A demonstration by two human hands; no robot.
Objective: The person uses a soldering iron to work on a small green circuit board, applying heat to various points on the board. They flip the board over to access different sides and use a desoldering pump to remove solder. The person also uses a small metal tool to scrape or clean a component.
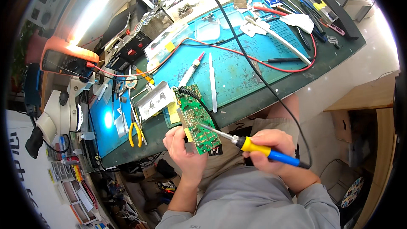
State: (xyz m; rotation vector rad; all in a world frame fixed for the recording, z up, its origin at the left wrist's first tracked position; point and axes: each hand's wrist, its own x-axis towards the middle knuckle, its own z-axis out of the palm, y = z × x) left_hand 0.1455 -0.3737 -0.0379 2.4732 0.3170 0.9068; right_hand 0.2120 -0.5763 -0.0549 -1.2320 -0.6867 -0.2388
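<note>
Holding yellow-and-blue soldering iron [249, 145] in right hand [276, 142], with fingers wrapped round handle, pointing tip at face of green circuit board [197, 121]; cannot tell if touching. Pinching board's lower end in left hand [184, 152], raised at near edge of table [159, 136]. Left of board, yellow-handled pliers [131, 135]. Beyond board, slim pale tool [213, 85] and syringe [190, 70] on blue mat [237, 72]. Farther left beyond board, orange multimeter [70, 51].
</note>
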